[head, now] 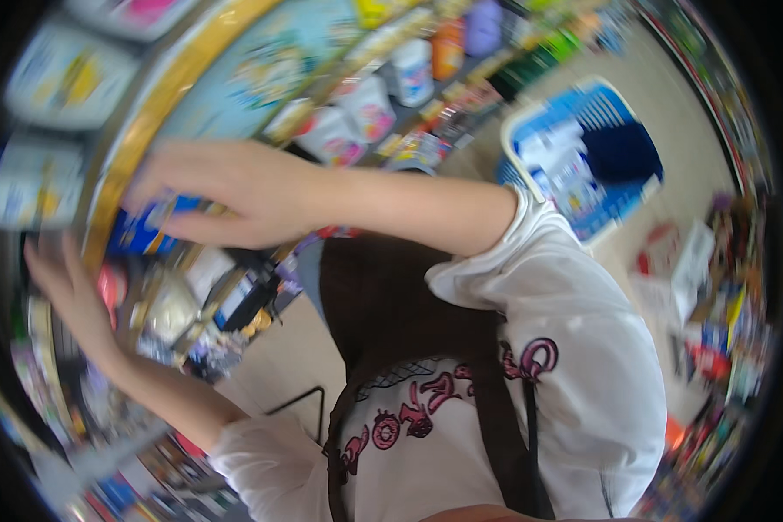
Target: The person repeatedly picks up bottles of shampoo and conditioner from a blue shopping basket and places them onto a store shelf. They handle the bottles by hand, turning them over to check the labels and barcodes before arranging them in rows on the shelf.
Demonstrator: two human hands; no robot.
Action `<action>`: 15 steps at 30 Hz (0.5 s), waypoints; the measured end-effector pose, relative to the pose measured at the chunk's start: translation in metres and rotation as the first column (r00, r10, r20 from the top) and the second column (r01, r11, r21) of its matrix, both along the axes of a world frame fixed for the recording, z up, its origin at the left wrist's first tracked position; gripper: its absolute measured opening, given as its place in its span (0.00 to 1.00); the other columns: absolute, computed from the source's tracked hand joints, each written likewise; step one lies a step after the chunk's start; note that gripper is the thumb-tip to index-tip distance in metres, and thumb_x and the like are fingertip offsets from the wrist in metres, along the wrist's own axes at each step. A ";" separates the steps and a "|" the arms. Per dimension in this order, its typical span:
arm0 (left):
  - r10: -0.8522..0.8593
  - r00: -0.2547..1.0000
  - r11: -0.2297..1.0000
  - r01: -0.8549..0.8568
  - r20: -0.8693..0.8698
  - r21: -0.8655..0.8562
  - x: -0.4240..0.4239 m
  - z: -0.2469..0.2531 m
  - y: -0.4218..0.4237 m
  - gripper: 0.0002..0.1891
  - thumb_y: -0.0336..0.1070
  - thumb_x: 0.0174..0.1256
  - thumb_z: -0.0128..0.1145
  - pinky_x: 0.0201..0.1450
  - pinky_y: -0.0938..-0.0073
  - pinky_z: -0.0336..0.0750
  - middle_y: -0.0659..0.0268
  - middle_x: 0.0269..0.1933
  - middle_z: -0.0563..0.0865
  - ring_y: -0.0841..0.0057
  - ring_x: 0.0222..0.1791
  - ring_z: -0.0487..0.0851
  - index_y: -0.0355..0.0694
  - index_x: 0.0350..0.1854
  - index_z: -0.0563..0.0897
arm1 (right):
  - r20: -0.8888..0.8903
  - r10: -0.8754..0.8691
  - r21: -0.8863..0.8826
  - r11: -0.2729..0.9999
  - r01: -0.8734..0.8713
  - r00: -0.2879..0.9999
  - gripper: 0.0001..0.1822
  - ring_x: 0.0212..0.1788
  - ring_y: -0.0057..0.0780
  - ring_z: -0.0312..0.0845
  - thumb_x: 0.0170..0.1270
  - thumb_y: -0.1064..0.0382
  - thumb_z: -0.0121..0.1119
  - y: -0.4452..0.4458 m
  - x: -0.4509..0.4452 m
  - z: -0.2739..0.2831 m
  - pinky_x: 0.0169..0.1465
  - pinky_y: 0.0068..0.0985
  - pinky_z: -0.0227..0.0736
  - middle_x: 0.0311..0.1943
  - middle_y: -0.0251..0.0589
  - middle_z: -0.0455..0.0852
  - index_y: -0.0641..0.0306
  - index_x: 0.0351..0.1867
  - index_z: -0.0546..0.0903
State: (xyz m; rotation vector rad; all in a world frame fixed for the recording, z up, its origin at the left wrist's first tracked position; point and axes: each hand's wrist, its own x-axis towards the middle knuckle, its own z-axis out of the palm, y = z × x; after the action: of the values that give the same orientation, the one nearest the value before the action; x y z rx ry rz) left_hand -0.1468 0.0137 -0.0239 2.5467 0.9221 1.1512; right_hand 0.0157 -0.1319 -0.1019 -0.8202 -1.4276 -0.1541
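Note:
My right hand [235,192] is stretched over the shelf's gold-coloured front edge [137,140], thumb and fingers apart and blurred by motion. A blue package [147,228] shows between and below the fingers; I cannot tell whether they touch it. Lower in the view, my left hand [75,297] is raised with its fingers spread and nothing visible in it. Its fingertips lie close to a white container with a yellow print [39,186] on the shelf. Another such white container [72,78] stands beside that one.
White pouches [362,114] and a white bottle [412,72] line a lower shelf. On the tiled floor [685,130] stands a blue plastic basket [581,156] holding white packages. A white bag [691,267] and stocked shelves [737,346] are at the right.

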 end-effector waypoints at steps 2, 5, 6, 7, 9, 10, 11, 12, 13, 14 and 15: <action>-0.271 0.955 0.962 0.262 0.122 0.080 0.017 -0.032 -0.053 0.28 0.37 0.57 0.46 0.55 0.68 0.57 0.51 0.56 0.61 0.64 0.56 0.62 0.33 0.57 0.53 | -0.042 -0.081 -0.211 0.975 0.071 0.996 0.10 0.40 0.32 0.70 0.53 0.68 0.49 -0.055 0.033 -0.069 0.43 0.24 0.65 0.36 0.40 0.73 0.62 0.38 0.74; -0.511 0.858 0.855 0.513 0.050 -0.075 0.048 -0.114 -0.086 0.25 0.30 0.56 0.46 0.56 0.66 0.56 0.51 0.54 0.64 0.63 0.55 0.63 0.33 0.56 0.55 | -0.280 -0.638 -0.556 0.717 0.420 0.717 0.11 0.40 0.26 0.71 0.52 0.74 0.45 -0.161 0.091 -0.161 0.42 0.21 0.67 0.37 0.38 0.75 0.63 0.37 0.74; -0.583 0.805 0.765 0.590 0.113 -0.256 0.060 -0.138 -0.106 0.24 0.28 0.55 0.47 0.57 0.69 0.54 0.53 0.53 0.66 0.65 0.55 0.63 0.33 0.55 0.58 | -0.407 -0.739 -0.594 0.661 0.459 0.537 0.12 0.39 0.24 0.71 0.51 0.75 0.43 -0.194 0.107 -0.176 0.42 0.20 0.67 0.35 0.37 0.76 0.65 0.37 0.74; -0.578 0.816 0.714 0.515 0.016 -0.475 0.071 -0.165 -0.117 0.22 0.28 0.55 0.46 0.57 0.70 0.53 0.55 0.52 0.67 0.69 0.55 0.62 0.34 0.54 0.60 | -0.229 -0.887 -0.562 0.457 0.690 0.401 0.13 0.37 0.23 0.72 0.50 0.76 0.44 -0.238 0.136 -0.198 0.41 0.19 0.67 0.33 0.36 0.77 0.65 0.38 0.74; -0.654 0.757 0.550 0.467 -0.009 -0.693 0.091 -0.214 -0.137 0.20 0.30 0.55 0.47 0.56 0.75 0.55 0.58 0.52 0.69 0.71 0.54 0.65 0.34 0.52 0.64 | -0.326 -0.941 -0.620 0.284 0.732 0.089 0.12 0.30 0.27 0.74 0.49 0.73 0.46 -0.307 0.171 -0.211 0.34 0.20 0.68 0.29 0.40 0.77 0.63 0.38 0.74; -0.721 0.692 0.497 0.474 -0.041 -0.727 0.100 -0.233 -0.148 0.19 0.31 0.55 0.48 0.55 0.75 0.57 0.57 0.51 0.69 0.69 0.53 0.66 0.34 0.51 0.65 | -0.186 -0.982 -0.697 0.117 0.708 -0.021 0.12 0.31 0.30 0.75 0.49 0.72 0.47 -0.341 0.189 -0.227 0.35 0.21 0.68 0.31 0.42 0.77 0.63 0.37 0.74; -0.761 0.643 0.512 0.512 -0.087 -0.689 0.108 -0.248 -0.162 0.19 0.32 0.55 0.47 0.54 0.74 0.58 0.56 0.50 0.70 0.66 0.52 0.66 0.35 0.50 0.66 | -0.037 -0.991 -0.749 -0.055 0.660 -0.125 0.12 0.31 0.32 0.76 0.49 0.70 0.47 -0.370 0.201 -0.245 0.35 0.23 0.69 0.33 0.44 0.78 0.63 0.37 0.74; -0.811 0.568 0.485 0.524 -0.137 -0.700 0.119 -0.243 -0.180 0.18 0.33 0.56 0.47 0.54 0.72 0.58 0.55 0.50 0.70 0.65 0.53 0.66 0.36 0.49 0.67 | 0.118 -0.983 -0.817 -0.175 0.550 -0.138 0.12 0.34 0.35 0.75 0.48 0.69 0.48 -0.389 0.208 -0.258 0.38 0.25 0.68 0.34 0.46 0.77 0.63 0.37 0.74; -0.851 0.522 0.394 0.567 -0.054 -0.723 0.125 -0.251 -0.193 0.17 0.33 0.55 0.47 0.54 0.72 0.58 0.55 0.50 0.69 0.64 0.53 0.66 0.36 0.48 0.67 | 0.267 -0.956 -0.852 -0.294 0.434 -0.124 0.12 0.37 0.37 0.75 0.47 0.68 0.48 -0.405 0.215 -0.272 0.40 0.27 0.68 0.36 0.48 0.77 0.63 0.37 0.74; -0.885 0.462 0.352 0.588 -0.055 -0.729 0.132 -0.252 -0.205 0.17 0.33 0.55 0.47 0.54 0.72 0.59 0.55 0.50 0.69 0.64 0.53 0.66 0.36 0.48 0.67 | 0.365 -0.922 -0.864 -0.388 0.320 -0.133 0.14 0.40 0.40 0.73 0.46 0.68 0.49 -0.432 0.220 -0.303 0.42 0.29 0.67 0.38 0.49 0.76 0.62 0.38 0.74; -0.910 0.410 0.315 0.602 -0.054 -0.734 0.138 -0.253 -0.214 0.18 0.32 0.54 0.48 0.54 0.73 0.59 0.56 0.50 0.69 0.64 0.53 0.66 0.36 0.48 0.67 | 0.458 -0.881 -0.856 -0.474 0.206 -0.120 0.15 0.43 0.43 0.71 0.46 0.67 0.49 -0.453 0.222 -0.334 0.44 0.32 0.66 0.40 0.50 0.75 0.61 0.39 0.73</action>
State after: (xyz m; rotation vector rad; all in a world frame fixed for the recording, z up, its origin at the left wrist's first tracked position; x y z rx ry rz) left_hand -0.0086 -0.2005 -0.2773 2.1566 -0.0713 -0.1295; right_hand 0.2382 -0.5849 -0.4360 -2.6219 0.4721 -0.0927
